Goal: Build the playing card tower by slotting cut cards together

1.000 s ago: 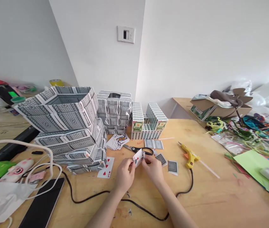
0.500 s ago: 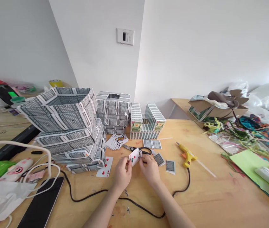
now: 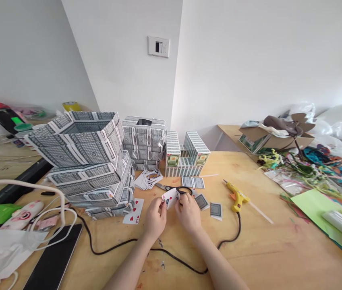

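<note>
Playing card being pinched between two hands

The card is leaning at a tilt over the wooden table, in front of the scissors, and its white face is showing red pips and a small dark-green patch. A strip of dark print is peeking out at its right end; from here I'm not able to tell whether that is a fold or a second card. The left hand is pinching the left edge between thumb and fingertips. The right hand is gripping the other end, its fingers curling close together.

Just to the right of that hand, patterned card backs are lying on the wood. A loose pile of face-up cards is sitting beyond the left hand, and a hearts card is resting by the foot of a tiered card tower. Farther right, a yellow glue gun is lying on its side, its black cable running beneath the forearms. Small boxes are standing stacked near the wall.
</note>
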The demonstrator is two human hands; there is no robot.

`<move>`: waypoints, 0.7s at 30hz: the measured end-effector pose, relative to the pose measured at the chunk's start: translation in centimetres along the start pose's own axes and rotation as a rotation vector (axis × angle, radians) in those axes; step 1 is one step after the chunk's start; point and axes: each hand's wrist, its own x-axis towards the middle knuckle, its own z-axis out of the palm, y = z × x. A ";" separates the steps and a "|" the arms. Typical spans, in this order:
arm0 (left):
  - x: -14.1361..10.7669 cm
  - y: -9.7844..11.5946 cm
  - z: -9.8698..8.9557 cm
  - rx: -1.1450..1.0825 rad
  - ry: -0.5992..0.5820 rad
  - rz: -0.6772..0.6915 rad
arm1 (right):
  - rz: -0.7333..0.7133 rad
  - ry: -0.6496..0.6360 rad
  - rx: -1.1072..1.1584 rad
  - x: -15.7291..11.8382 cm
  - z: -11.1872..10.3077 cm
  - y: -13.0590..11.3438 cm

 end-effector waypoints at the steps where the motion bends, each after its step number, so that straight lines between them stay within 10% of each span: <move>1: 0.1 -0.1 -0.1 0.001 0.004 -0.011 | 0.020 -0.003 0.090 0.0 -0.1 -0.1; 9: 0.7 -0.8 -1.0 -0.121 -0.101 -0.141 | 0.384 -0.157 1.019 0.3 -0.1 0.2; 21: 0.9 0.4 -1.3 -0.712 -0.268 -0.369 | 0.371 -0.360 1.154 -0.7 -0.1 -1.2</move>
